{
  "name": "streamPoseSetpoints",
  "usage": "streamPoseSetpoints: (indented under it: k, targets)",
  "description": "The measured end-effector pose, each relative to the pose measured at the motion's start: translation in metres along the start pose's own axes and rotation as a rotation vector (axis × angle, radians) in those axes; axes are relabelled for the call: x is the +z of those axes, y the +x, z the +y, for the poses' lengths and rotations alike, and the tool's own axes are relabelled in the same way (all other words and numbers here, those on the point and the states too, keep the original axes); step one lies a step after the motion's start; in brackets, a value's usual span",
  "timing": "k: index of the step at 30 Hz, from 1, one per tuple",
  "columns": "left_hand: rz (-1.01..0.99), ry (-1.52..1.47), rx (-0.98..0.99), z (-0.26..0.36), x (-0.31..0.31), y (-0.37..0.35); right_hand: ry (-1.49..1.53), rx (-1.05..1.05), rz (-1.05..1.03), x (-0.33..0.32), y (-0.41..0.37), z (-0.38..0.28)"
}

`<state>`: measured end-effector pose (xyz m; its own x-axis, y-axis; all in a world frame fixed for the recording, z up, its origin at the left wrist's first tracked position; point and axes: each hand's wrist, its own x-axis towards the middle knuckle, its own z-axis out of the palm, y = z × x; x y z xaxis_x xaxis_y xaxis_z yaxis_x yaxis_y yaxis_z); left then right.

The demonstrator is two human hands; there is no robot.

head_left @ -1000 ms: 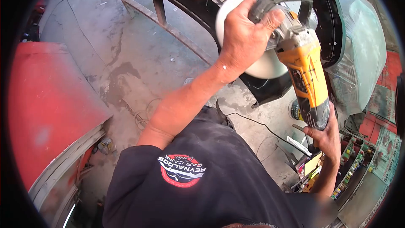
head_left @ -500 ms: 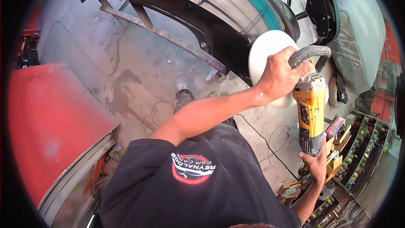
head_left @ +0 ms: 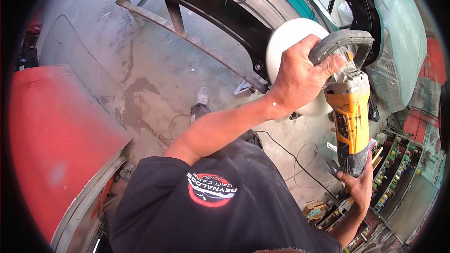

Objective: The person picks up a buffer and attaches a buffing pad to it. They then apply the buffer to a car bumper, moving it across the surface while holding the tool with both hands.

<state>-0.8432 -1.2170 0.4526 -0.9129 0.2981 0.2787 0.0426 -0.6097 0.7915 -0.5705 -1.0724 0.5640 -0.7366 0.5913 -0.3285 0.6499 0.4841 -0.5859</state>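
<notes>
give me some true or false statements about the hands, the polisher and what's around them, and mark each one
1. The left hand grips the loop handle of the yellow polisher. True.
2. The right hand hangs free of the tool. False: it holds the polisher's rear end.
3. The polisher carries a round white pad, up by the black car panel. True.
4. The big panel on the left is blue. False: it is a red panel.
5. A thin cord lies on the concrete floor. True.
</notes>
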Motion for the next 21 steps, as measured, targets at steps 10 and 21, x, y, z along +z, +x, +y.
streamPoseSetpoints:
  k: [10,21]
  targets:
    - [0.148,-0.059,0.055,0.067,-0.124,0.077,0.015,-0.206,-0.118,0.059,0.069,-0.142]
    - [0.235,0.128,0.204,0.133,-0.249,0.175,-0.152,-0.532,-0.287,0.115,0.169,-0.267]
